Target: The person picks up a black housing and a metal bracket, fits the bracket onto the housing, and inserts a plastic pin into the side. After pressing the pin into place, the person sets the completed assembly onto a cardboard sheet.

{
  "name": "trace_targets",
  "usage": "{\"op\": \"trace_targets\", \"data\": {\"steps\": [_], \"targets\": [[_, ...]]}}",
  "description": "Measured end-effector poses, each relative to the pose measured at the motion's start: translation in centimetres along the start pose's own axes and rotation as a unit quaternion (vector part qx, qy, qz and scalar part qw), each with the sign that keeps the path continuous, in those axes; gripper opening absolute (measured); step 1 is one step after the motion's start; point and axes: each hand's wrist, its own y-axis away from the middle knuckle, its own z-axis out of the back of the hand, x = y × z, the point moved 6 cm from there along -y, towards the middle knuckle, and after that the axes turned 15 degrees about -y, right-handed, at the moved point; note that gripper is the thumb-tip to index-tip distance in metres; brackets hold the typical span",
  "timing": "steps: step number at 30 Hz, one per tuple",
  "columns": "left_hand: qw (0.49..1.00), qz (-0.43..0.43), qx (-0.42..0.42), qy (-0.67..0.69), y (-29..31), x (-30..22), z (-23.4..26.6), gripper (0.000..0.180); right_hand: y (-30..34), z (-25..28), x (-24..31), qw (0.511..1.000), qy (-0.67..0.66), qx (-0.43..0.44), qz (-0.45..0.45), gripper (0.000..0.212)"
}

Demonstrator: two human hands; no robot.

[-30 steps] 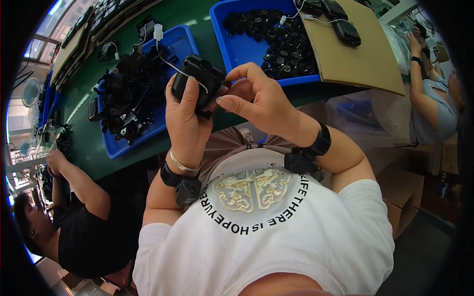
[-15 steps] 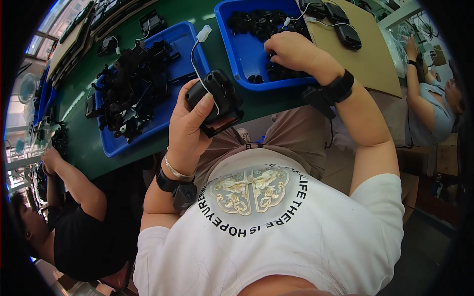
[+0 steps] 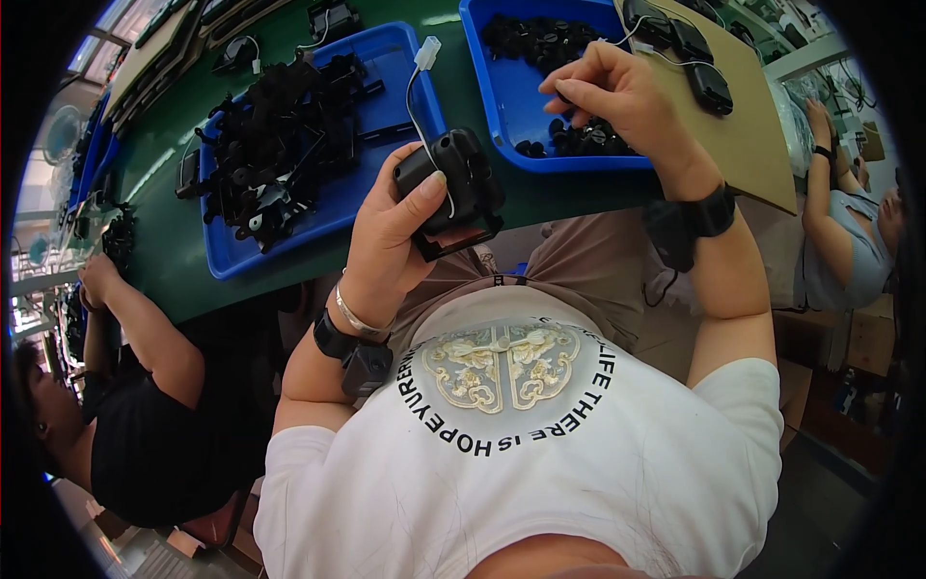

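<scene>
My left hand (image 3: 397, 217) is closed around a black plastic housing (image 3: 465, 179), its thumb pressing on the side. A thin white cable runs up from the housing to a white connector (image 3: 427, 52) in the air. Over the right blue tray (image 3: 503, 125), my right hand (image 3: 617, 96) has its fingertips drawn together on what looks like a small black part (image 3: 563, 97), mostly hidden by the fingers. Small round black parts (image 3: 542, 41) lie in that tray below and beyond the hand.
Left of my hands, another blue tray (image 3: 224, 259) holds a heap of black plastic brackets (image 3: 275, 145). Finished-looking black housings with cables (image 3: 709, 87) rest on a cardboard sheet (image 3: 757, 145) at right. Co-workers sit on both sides, one in a black shirt (image 3: 178, 434).
My right hand has lifted out of the small parts in the right tray and moved a little right. The left hand still holds the housing, now slightly farther right in view.
</scene>
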Motion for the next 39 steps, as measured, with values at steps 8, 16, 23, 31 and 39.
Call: {"op": "trace_targets", "data": {"steps": [8,16,23,31,39], "targets": [[1.0,-0.017,0.005,-0.025,0.4,0.3,-0.1,0.049,4.9,-5.0,0.3,0.926,-0.35,0.079,-0.117,0.01],[0.999,-0.014,0.009,-0.048,0.4,0.2,-0.4,0.049,6.4,-6.7,2.4,0.975,-0.203,0.024,-0.085,0.015],[0.997,-0.016,0.023,-0.071,0.5,0.1,-1.1,0.048,6.9,-7.3,3.7,0.993,0.025,0.016,0.111,0.023],[0.996,-0.008,0.019,-0.091,0.3,0.5,-0.9,0.05,7.3,-7.7,3.8,0.978,0.079,-0.002,0.195,0.024],[0.994,-0.007,0.008,-0.107,0.2,0.6,-0.6,0.051,7.8,-7.8,1.9,0.98,0.043,-0.039,0.191,0.024]]}}
